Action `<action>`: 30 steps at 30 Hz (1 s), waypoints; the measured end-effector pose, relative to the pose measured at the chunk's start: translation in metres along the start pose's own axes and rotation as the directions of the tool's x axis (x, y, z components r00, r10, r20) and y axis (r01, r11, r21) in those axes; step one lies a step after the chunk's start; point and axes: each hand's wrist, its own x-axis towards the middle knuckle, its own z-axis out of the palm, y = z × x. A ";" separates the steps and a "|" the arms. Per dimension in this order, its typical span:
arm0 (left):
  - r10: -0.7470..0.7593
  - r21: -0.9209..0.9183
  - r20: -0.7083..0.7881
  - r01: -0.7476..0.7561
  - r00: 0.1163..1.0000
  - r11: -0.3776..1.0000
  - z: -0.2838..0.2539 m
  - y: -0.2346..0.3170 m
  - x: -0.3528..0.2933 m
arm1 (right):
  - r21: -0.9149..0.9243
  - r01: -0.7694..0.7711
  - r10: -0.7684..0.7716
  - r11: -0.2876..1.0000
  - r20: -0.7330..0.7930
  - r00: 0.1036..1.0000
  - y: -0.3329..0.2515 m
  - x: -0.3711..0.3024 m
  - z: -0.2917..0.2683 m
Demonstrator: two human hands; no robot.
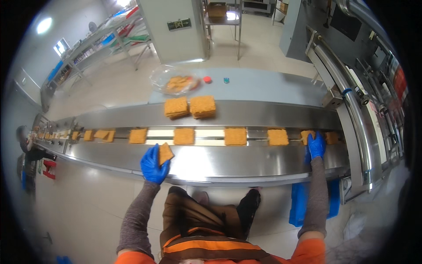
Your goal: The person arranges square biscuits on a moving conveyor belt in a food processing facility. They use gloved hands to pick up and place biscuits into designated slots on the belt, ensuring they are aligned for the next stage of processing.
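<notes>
Your golden-brown, square, flat slab [165,154] is at the near edge of the long stainless-steel conveyor [220,163], clamped between the thumb and fingers of your blue-gloved left hand [153,166]; your blue-gloved right hand [316,147] touches another golden-brown square slab [306,138] in the channel, though you cannot tell whether it grips; more slabs lie spaced between; beyond them, two golden-brown slab stacks [202,107] stand side by side; behind, a clear plastic bag [160,79] of broken pieces rests on a pale blue-grey surface [263,88].
</notes>
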 end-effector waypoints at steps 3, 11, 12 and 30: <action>-0.013 -0.004 -0.020 0.013 1.000 1.000 -0.001 -0.008 -0.009 | -0.023 0.034 -0.034 0.999 0.018 0.999 -0.047 0.000 -0.011; 0.043 -0.074 -0.115 -0.052 0.992 0.996 -0.008 0.002 0.005 | 0.023 0.037 -0.037 0.999 0.028 0.999 -0.089 -0.030 0.007; 0.049 -0.070 -0.120 -0.058 0.992 0.996 -0.010 0.003 0.005 | -0.035 0.072 -0.072 0.997 0.018 0.997 -0.085 -0.031 0.007; -0.043 -0.138 -0.082 0.031 0.996 0.990 -0.008 -0.007 -0.005 | -0.057 0.353 -0.350 0.934 0.050 0.935 -0.201 -0.059 -0.005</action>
